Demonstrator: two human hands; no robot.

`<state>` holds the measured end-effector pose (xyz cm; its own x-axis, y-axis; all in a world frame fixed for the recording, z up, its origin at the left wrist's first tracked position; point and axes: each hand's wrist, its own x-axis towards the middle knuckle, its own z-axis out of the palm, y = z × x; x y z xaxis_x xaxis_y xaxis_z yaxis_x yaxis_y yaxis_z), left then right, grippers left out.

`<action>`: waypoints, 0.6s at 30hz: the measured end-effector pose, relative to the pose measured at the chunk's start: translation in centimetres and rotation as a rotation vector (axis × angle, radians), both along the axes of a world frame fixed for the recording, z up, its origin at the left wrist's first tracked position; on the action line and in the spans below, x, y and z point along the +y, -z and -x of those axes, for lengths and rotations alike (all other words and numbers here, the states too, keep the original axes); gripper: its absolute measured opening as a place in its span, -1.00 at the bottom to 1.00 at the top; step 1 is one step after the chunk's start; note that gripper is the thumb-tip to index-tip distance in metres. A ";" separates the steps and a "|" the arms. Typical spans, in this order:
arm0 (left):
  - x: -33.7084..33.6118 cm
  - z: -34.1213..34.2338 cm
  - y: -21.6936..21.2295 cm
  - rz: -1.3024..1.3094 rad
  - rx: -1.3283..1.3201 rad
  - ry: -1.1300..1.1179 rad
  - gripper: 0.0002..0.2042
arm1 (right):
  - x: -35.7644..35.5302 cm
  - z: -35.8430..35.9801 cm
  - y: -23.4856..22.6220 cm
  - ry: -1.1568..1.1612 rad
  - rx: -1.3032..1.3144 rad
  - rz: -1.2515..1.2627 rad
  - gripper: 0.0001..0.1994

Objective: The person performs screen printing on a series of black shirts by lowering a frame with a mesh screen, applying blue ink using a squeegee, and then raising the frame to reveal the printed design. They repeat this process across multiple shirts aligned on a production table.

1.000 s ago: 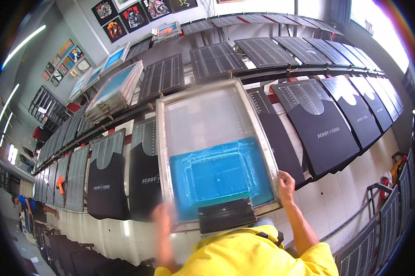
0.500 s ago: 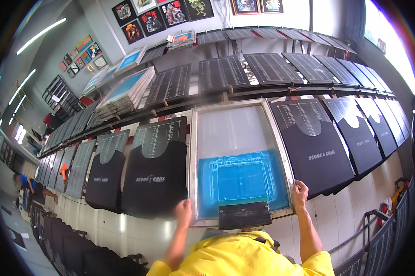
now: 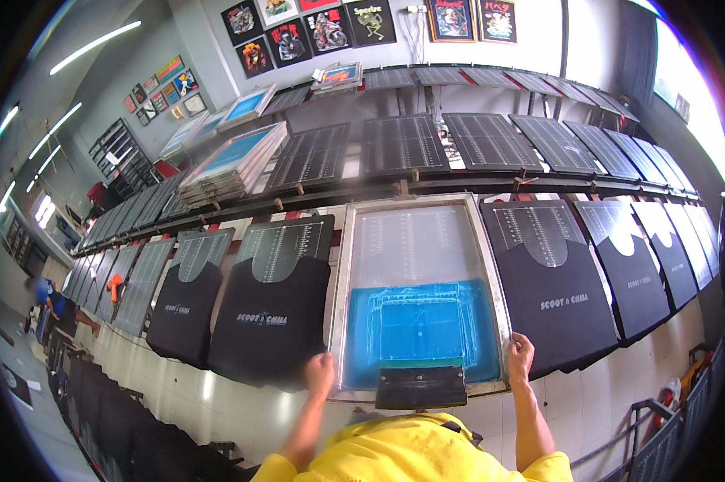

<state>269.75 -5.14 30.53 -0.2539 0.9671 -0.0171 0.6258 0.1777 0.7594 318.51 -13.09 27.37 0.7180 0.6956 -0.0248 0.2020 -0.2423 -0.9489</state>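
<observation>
A screen printing frame [image 3: 341, 301] lies in front of me, its metal rim around a pale mesh with a blue coated lower part [image 3: 421, 325]. Ruled marks of the board beneath show through the mesh. On the frame's near end rests a squeegee [image 3: 421, 388] with a black holder and green blade edge; neither hand touches it. My left hand [image 3: 320, 374] is closed at the frame's near left edge. At the right edge, a little higher, my right hand [image 3: 520, 357] is closed on the rim, fingers curled. The frame hides whatever lies on the board under the blue part.
Black T-shirts lie on boards to the left [image 3: 270, 317] and right [image 3: 551, 301], pale print on their chests. Behind runs a rail [image 3: 362, 186] with more ruled boards. Stacked screens [image 3: 232, 165] stand back left. A co-worker in blue [image 3: 55, 301] is far left.
The frame has come down onto the board, and the ruled marks now show through its mesh. Both hands keep hold of its edges. My view has shifted upward slightly.
</observation>
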 end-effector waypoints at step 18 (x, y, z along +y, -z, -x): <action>0.6 0.6 -0.5 0.050 0.032 0.010 -0.65 | 0.6 1.0 0.2 0.006 -0.039 -0.019 -0.76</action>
